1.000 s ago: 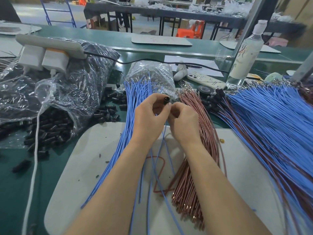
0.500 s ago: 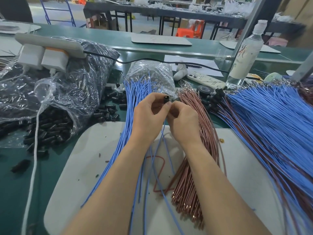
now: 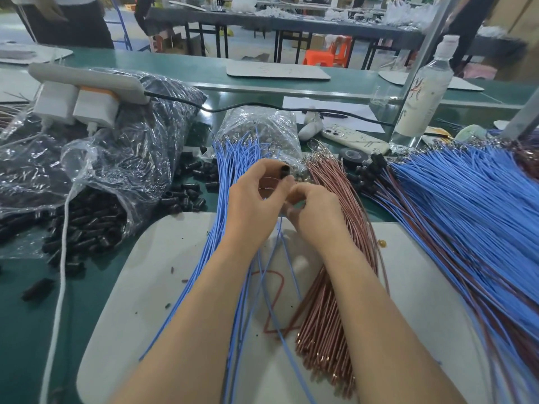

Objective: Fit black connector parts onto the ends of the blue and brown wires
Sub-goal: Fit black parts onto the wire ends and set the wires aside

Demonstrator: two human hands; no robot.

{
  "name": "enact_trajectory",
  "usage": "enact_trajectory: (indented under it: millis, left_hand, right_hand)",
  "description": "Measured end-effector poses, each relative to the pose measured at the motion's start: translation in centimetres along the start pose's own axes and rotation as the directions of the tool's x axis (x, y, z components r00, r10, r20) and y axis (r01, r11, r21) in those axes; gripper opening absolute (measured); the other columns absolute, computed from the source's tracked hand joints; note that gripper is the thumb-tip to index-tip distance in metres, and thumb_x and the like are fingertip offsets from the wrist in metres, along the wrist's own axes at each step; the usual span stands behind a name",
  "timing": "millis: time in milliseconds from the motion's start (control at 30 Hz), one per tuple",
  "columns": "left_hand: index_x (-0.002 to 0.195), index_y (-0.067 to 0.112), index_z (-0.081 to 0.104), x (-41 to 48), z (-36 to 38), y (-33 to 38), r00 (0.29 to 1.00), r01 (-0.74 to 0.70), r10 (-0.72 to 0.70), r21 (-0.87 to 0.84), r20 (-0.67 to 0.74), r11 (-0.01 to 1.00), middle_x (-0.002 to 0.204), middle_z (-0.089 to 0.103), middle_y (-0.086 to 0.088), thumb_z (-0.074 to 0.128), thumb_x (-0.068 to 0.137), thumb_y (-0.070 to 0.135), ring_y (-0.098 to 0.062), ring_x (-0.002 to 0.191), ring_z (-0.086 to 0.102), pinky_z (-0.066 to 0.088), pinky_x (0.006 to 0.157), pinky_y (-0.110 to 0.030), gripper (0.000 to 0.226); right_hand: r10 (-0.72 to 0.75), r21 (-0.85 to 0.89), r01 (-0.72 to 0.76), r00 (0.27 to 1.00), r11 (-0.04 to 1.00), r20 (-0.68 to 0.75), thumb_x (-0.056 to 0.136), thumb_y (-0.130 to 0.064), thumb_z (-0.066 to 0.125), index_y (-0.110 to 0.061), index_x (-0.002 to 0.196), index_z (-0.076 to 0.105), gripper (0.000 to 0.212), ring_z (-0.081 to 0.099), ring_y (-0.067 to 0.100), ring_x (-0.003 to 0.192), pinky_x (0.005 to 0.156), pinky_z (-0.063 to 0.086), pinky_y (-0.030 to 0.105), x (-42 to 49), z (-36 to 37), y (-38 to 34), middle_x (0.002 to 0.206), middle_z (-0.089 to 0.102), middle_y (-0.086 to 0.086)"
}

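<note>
Your left hand (image 3: 256, 199) pinches one black connector (image 3: 283, 172) between thumb and forefinger at frame centre, and your right hand (image 3: 312, 208) is curled tight against it, fingertips touching, pinching what looks like a loose blue wire (image 3: 274, 258) that drops from between your hands onto the white mat (image 3: 151, 275). Blue wire bundle (image 3: 230, 170) runs just left of your hands, brown wire bundle (image 3: 335, 193) just right. Spare black connectors (image 3: 186, 193) spill from the plastic bag (image 3: 116, 158) at left.

Two hands, a left hand (image 3: 256, 199) and a right hand (image 3: 316, 209); one bottle (image 3: 423, 94), one phone (image 3: 354, 139), one tape roll (image 3: 354, 155), two chargers (image 3: 73, 104); blue wires (image 3: 466, 199), brown wires (image 3: 335, 188) and black connectors (image 3: 87, 228) past counting.
</note>
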State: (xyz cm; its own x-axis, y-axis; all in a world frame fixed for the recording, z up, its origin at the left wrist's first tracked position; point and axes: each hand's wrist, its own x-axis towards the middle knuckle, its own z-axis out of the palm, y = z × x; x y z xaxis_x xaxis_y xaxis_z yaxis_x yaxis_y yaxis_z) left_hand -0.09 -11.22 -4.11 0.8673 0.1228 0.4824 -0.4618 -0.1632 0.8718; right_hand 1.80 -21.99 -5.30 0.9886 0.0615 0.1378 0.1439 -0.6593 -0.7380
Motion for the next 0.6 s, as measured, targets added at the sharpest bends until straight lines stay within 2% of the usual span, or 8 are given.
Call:
enact_trajectory:
  millis: [67, 167, 233, 300, 367, 467, 600]
  left_hand:
    - [0.087, 0.025, 0.056, 0.3, -0.2, -0.5, 0.996, 0.071, -0.068, 0.049, -0.055, 0.996, 0.075, 0.057, 0.016, 0.062, 0.089, 0.013, 0.011, 0.065, 0.054, 0.040, 0.063, -0.005, 0.014]
    - [0.092, 0.025, 0.058, 0.8, -0.4, -1.4, 0.978, 0.087, -0.068, 0.088, -0.198, 0.992, 0.080, 0.063, 0.009, 0.059, 0.092, 0.023, -0.003, 0.073, 0.057, 0.045, 0.067, -0.013, 0.002]
    - [0.091, 0.028, 0.056, 1.0, -0.7, -1.6, 0.959, 0.120, -0.105, 0.041, -0.263, 0.992, 0.085, 0.066, 0.005, 0.057, 0.094, 0.027, -0.006, 0.077, 0.059, 0.046, 0.070, -0.014, 0.003]
    - [0.090, 0.029, 0.056, 1.1, -0.9, -1.6, 0.941, 0.178, -0.182, -0.041, -0.284, 0.983, 0.086, 0.066, 0.004, 0.056, 0.094, 0.029, -0.005, 0.077, 0.059, 0.048, 0.072, -0.015, 0.004]
    - [0.089, 0.028, 0.058, 1.2, -1.1, -1.7, 0.930, 0.232, -0.251, -0.100, -0.270, 0.968, 0.084, 0.064, 0.004, 0.057, 0.093, 0.029, -0.003, 0.073, 0.058, 0.050, 0.071, -0.017, 0.004]
    - [0.091, 0.019, 0.063, 1.2, -0.9, -1.9, 0.918, 0.313, -0.336, -0.137, -0.211, 0.940, 0.073, 0.062, 0.008, 0.058, 0.093, 0.026, 0.003, 0.059, 0.055, 0.049, 0.062, -0.015, 0.008]
    - [0.081, 0.015, 0.063, 1.2, -0.9, -2.0, 0.872, 0.452, -0.484, -0.257, -0.073, 0.854, 0.058, 0.055, 0.011, 0.058, 0.093, 0.023, -0.003, 0.051, 0.047, 0.041, 0.055, -0.017, 0.015]
  right_hand:
    - [0.032, -0.068, -0.036, 0.998, 0.997, -0.059, 0.086, -0.034, 0.067, -0.015, 0.111, 0.063, 0.032, 0.059, 0.023, 0.100, 0.085, 0.045, 0.031, 0.4, -0.8, 0.2, 0.105, 0.064, 0.006]
    - [0.111, -0.336, -0.185, 0.967, 0.923, -0.229, 0.085, -0.041, 0.066, -0.020, 0.119, 0.060, 0.040, 0.054, 0.026, 0.110, 0.092, 0.043, 0.035, 0.9, -2.3, 1.0, 0.116, 0.060, 0.008]
    - [0.209, -0.445, -0.280, 0.957, 0.851, -0.202, 0.088, -0.038, 0.063, -0.019, 0.121, 0.058, 0.038, 0.051, 0.030, 0.116, 0.095, 0.042, 0.038, 1.0, -2.4, 1.4, 0.124, 0.056, 0.009]
    - [0.256, -0.500, -0.304, 0.953, 0.810, -0.166, 0.091, -0.033, 0.059, -0.019, 0.125, 0.055, 0.037, 0.049, 0.029, 0.120, 0.097, 0.040, 0.037, 1.0, -1.8, 1.4, 0.128, 0.054, 0.008]
    - [0.248, -0.523, -0.295, 0.956, 0.800, -0.159, 0.092, -0.027, 0.058, -0.019, 0.125, 0.052, 0.034, 0.048, 0.028, 0.121, 0.096, 0.038, 0.036, 1.1, -1.4, 1.4, 0.128, 0.057, 0.007]
    - [0.260, -0.488, -0.311, 0.950, 0.816, -0.171, 0.092, -0.026, 0.056, -0.017, 0.121, 0.054, 0.030, 0.051, 0.029, 0.118, 0.093, 0.039, 0.035, 1.3, -1.4, 1.6, 0.123, 0.060, 0.008]
    - [0.240, -0.332, -0.319, 0.936, 0.888, -0.257, 0.091, -0.031, 0.059, -0.013, 0.099, 0.067, 0.021, 0.060, 0.030, 0.099, 0.079, 0.044, 0.031, 1.1, -1.9, 1.9, 0.100, 0.068, 0.008]
